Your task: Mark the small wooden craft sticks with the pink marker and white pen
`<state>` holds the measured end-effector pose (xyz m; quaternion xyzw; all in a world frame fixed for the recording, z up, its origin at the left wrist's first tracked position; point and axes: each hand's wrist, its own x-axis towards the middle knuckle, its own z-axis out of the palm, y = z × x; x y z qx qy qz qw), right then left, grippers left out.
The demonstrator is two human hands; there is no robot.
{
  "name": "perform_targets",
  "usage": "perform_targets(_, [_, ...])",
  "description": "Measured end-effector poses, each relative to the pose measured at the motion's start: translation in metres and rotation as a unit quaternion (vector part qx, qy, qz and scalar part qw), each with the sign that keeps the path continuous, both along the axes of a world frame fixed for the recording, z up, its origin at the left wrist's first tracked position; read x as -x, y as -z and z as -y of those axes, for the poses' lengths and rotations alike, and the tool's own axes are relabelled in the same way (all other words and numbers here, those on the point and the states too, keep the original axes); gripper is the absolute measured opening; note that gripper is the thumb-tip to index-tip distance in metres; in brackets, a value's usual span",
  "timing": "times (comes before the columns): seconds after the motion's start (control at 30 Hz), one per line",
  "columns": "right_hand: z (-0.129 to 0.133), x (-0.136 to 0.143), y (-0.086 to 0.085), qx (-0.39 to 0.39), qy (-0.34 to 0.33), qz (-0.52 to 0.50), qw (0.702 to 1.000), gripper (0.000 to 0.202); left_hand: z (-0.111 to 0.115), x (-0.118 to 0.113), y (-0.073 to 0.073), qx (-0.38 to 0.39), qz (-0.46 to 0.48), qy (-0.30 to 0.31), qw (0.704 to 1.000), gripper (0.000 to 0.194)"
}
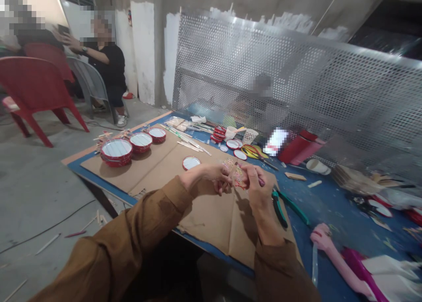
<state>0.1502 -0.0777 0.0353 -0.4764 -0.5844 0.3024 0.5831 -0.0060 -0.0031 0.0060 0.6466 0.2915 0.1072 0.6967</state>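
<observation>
My left hand (220, 177) is closed on one side of a small clear bag of multicoloured rings or bands (239, 175), held just above the cardboard. My right hand (256, 181) grips the bag's other side. A thin purple stick (261, 182) also pokes out from its fingers; its kind is unclear. Below and left of the hands lies a small round red-rimmed piece with a white face (191, 163). Green-handled pliers (280, 209) lie beside my right wrist. Fingers hide part of the bag.
Red-and-white drum-like stacks (116, 152) stand on the cardboard sheet (158, 174) at left. Wooden sticks (189, 144), yellow-handled scissors (255, 151), a lit phone (275, 141) and a red bottle (298, 146) lie behind. A pink glue gun (339, 262) is at right. People sit far left.
</observation>
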Motion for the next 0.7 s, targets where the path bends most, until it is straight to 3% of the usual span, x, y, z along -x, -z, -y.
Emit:
perform_targets(0.33, [0.0029,0.0043,-0.0075,-0.007,0.015,-0.011,1.0,0.047,-0.0021,0.0006,0.0047,0.007,0.026,0.017,0.999,0.028])
perform_targets(0.7, [0.0017,-0.0006,-0.0044,-0.015,0.038,0.02,0.999,0.053,-0.0018,0.0013,0.0045,-0.008,0.024,0.02,0.999,0.028])
